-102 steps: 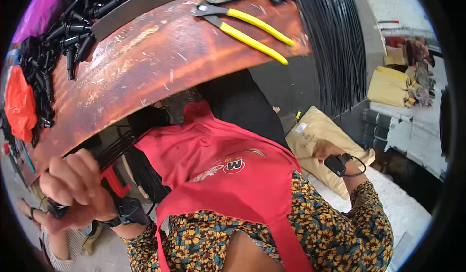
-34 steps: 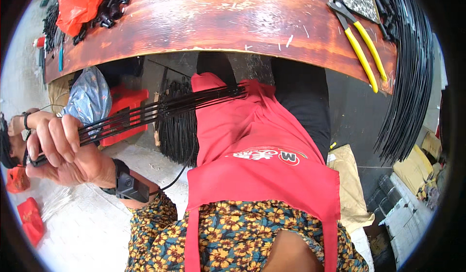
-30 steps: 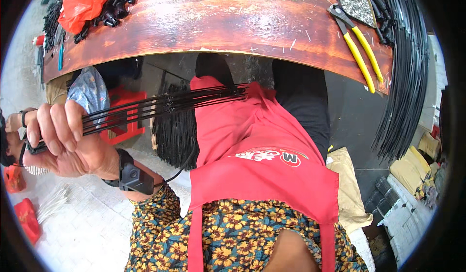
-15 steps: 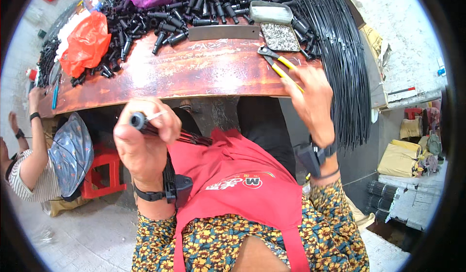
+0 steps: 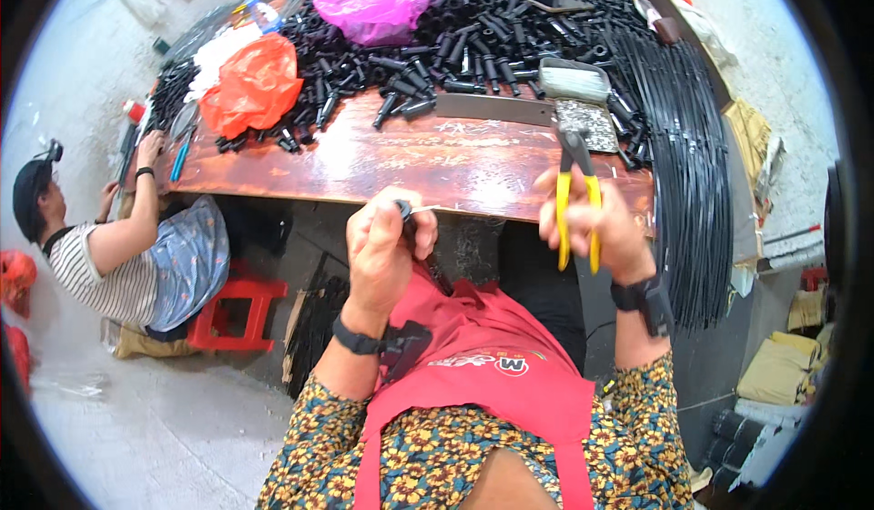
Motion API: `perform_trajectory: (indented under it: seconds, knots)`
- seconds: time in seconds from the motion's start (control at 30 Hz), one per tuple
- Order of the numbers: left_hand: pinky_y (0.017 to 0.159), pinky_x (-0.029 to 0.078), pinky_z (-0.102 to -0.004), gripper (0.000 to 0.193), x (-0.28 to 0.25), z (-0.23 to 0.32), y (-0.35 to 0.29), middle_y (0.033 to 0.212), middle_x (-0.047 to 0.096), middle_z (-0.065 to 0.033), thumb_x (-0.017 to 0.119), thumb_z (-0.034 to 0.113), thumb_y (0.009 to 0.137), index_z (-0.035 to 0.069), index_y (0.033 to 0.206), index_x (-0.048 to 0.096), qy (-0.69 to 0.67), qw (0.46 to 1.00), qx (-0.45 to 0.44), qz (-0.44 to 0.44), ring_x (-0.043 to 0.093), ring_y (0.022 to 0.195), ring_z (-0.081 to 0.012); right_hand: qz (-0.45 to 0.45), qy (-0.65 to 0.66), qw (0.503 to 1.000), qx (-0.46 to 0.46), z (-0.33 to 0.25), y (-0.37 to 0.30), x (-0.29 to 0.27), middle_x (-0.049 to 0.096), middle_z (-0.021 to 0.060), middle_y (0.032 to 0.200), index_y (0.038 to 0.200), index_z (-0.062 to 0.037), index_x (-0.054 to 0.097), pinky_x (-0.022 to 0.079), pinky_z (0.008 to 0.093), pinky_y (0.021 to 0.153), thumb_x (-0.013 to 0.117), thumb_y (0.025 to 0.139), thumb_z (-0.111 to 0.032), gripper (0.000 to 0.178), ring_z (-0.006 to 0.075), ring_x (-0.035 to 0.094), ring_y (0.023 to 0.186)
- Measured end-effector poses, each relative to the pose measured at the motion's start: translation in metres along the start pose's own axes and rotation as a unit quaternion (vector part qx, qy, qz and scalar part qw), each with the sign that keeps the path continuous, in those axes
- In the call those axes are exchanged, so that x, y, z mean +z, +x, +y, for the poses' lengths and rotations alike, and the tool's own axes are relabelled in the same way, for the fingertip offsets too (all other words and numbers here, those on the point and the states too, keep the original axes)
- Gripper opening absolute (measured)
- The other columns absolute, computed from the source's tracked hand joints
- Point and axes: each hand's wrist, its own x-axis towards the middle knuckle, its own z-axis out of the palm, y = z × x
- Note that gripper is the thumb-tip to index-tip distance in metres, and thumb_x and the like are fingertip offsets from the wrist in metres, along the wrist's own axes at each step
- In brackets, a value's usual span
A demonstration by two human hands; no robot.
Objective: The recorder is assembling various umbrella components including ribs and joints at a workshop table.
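Note:
My left hand [image 5: 378,251] is closed round a black tubular part [image 5: 403,208], its round end facing up. A thin pale strip [image 5: 425,208] sticks out sideways from that end; the rest of the part is hidden by my fingers. To the right, my right hand [image 5: 621,232] grips yellow-handled cutting pliers [image 5: 564,214]. Their dark jaws point away from me, over the table's near edge, and the handles are spread apart. A gap separates the pliers from the black part.
On the wooden table [image 5: 364,169] lie black tubular parts [image 5: 401,87], an orange bag [image 5: 253,87], a purple bag [image 5: 375,0], a flat grey bar [image 5: 492,108] and a tray of small bits [image 5: 587,128]. Long black rods [image 5: 696,191] overhang at right. A co-worker [image 5: 114,269] sits at left.
My right hand has picked up the pliers from the table and drawn them nearer. My left hand still holds the black part, now turned differently. The whole view has shifted.

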Motion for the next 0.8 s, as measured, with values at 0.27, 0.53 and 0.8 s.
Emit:
perform_trajectory:
  seconds: [0.27,0.53,0.8]
  knots:
    - [0.048,0.029,-0.0203,0.067,0.016,0.006,-0.002,0.060,0.050,0.0000,0.039,0.055,0.097,-0.005,0.105,0.066,0.025,0.996,-0.021,0.081,0.040,0.052,-0.0054,0.056,-0.508,0.835,-0.203,0.025,0.003,0.089,0.050,0.0189,0.100,0.120,-0.0024,0.046,0.046,0.0438,0.076,0.061,0.069,0.002,0.053,0.0382,0.050,0.093]
    - [0.047,0.028,-0.0202,0.073,0.018,0.008,-0.006,0.059,0.050,0.0016,0.040,0.063,0.092,-0.004,0.103,0.067,0.093,0.990,-0.043,0.099,0.040,0.051,-0.0049,0.150,-0.595,0.740,-0.274,0.029,0.017,0.098,0.046,0.0188,0.102,0.125,-0.0022,0.043,0.042,0.0428,0.081,0.061,0.066,0.005,0.063,0.0368,0.044,0.095]
    - [0.046,0.029,-0.0196,0.067,0.014,0.010,-0.009,0.059,0.051,0.0017,0.043,0.060,0.093,0.000,0.098,0.071,0.079,0.992,-0.042,0.093,0.041,0.050,-0.0043,0.167,-0.605,0.713,-0.314,0.030,0.020,0.098,0.047,0.0181,0.103,0.124,-0.0022,0.046,0.042,0.0419,0.082,0.061,0.066,0.006,0.060,0.0359,0.045,0.093]
